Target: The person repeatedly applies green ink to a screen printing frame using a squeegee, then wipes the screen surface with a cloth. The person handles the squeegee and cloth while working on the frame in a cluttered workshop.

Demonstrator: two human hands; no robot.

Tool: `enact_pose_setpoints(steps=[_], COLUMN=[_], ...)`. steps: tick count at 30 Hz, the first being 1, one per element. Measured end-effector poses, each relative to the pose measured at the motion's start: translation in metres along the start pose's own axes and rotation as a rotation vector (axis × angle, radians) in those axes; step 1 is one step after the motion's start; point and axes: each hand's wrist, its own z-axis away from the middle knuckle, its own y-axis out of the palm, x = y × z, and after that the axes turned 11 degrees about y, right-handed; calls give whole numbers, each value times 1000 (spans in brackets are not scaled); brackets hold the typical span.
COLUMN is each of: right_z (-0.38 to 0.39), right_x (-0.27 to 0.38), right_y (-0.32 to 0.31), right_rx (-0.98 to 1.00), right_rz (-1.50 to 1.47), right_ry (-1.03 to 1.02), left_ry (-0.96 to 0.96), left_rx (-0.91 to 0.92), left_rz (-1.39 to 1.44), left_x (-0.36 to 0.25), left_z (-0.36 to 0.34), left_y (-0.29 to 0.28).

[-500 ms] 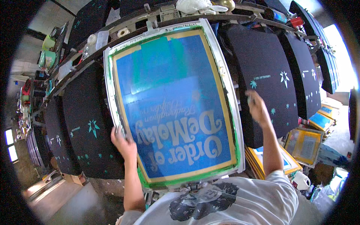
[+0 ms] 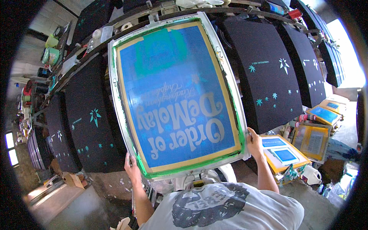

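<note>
A large silk-screen frame [image 2: 227, 73] lies in front of me, its blue mesh [image 2: 165, 99] bordered by tan and green tape. Pale lettering upside down to me fills the mesh's near half, and a teal patch [image 2: 161, 50] covers part of its far end. At the frame's lower left edge, my left hand [image 2: 133, 171] is closed on the rim. My right hand [image 2: 255, 143] grips the opposite rim near the lower right corner, with its thumb on the outer side. What lies under the screen is hidden.
Black printed panels [image 2: 264, 76] stand in a row to the right, and more black panels [image 2: 90, 122] are at the left. Behind the screen runs a rail [image 2: 168, 18] with supplies. Stacked yellow-edged screens [image 2: 285, 153] and a white jug [image 2: 311, 175] are at lower right.
My right hand has come down from above the black panel to take hold of the screen's right rim. My left hand has slid lower along the left rim.
</note>
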Motion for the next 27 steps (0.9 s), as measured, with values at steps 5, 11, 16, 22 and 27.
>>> enact_pose_setpoints(steps=[5,11,16,22,27], right_z=[4,-1,-2,-10,-11], right_x=[-12,-10,-1,-5,-3], right_y=[2,-1,-7,3,-1], right_rx=[-43,-62,30,-20,28], right_rz=[9,-25,52,16,57], right_ry=[-50,-82,23,-88,3], left_ry=[71,74,19,22,-17], left_rx=[28,24,43,91,75], left_rz=[-106,-81,-91,-148,-136], left_x=[-4,-16,-16,2,-12], left_z=[3,-2,-4,-8,-8], left_y=[-1,3,-1,-2,5])
